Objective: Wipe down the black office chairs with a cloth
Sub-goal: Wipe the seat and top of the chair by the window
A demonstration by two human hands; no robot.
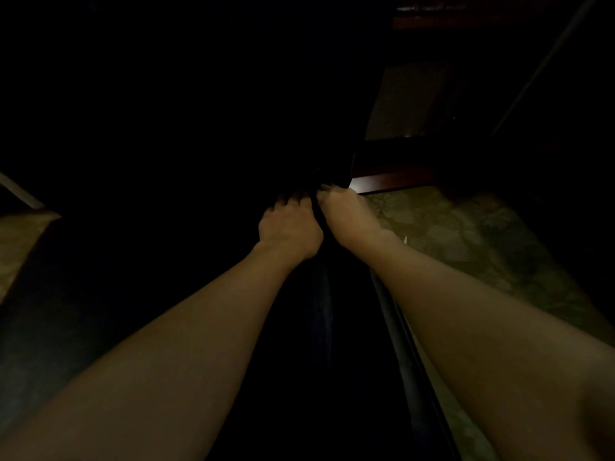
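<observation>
From the head view, one black chair [206, 134] fills the dark upper left, a near-featureless mass. Two hands meet at its lower edge: the left hand [289, 227] and right hand [346, 214] curl their fingers into dark material, cloth or chair, indistinguishable. Patterned carpet [472, 234] lies right.

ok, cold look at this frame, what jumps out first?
Two bare forearms run up from the bottom corners and meet at mid-frame, the left hand and right hand side by side against a big black mass, probably the chair; too dark to tell what the fingers grip. To the right, a patterned greenish carpet is the only lit area, with a reddish wooden edge just above it.
</observation>
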